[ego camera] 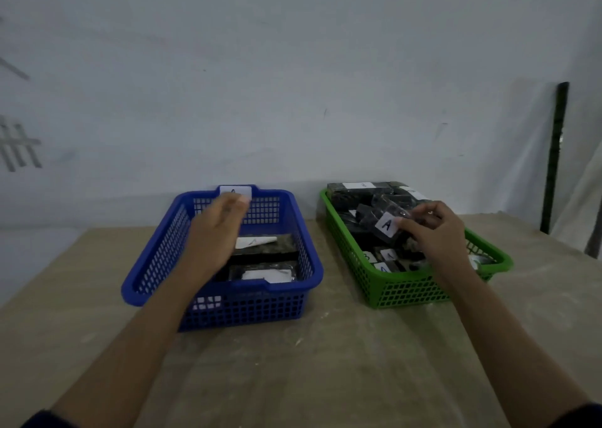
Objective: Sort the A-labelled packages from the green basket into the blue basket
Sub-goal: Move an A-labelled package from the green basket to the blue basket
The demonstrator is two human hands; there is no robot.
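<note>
1. Nearest to me, both my forearms are reaching out over the tan tabletop [325,362], left toward the blue basket [156,264], right toward the green basket [407,289].
2. My left hand [216,229] is hovering over the blue basket with fingers loosely spread and blurred, holding nothing that I can make out. Below it, two dark packages are lying flat inside, one showing a white label [255,242].
3. My right hand [433,229] is gripping the A-labelled package [379,220] at its right end, fingertips pinched on the clear wrap, above the heap in the green basket.
4. That package is lying to the left of my right hand, its long axis running roughly left to right, label facing me. The blue basket is further left still, so I judge the right hand, already holding it, is the one to carry it across.
5. Farther back, more dark packages [358,191] are piled against the wall.
</note>
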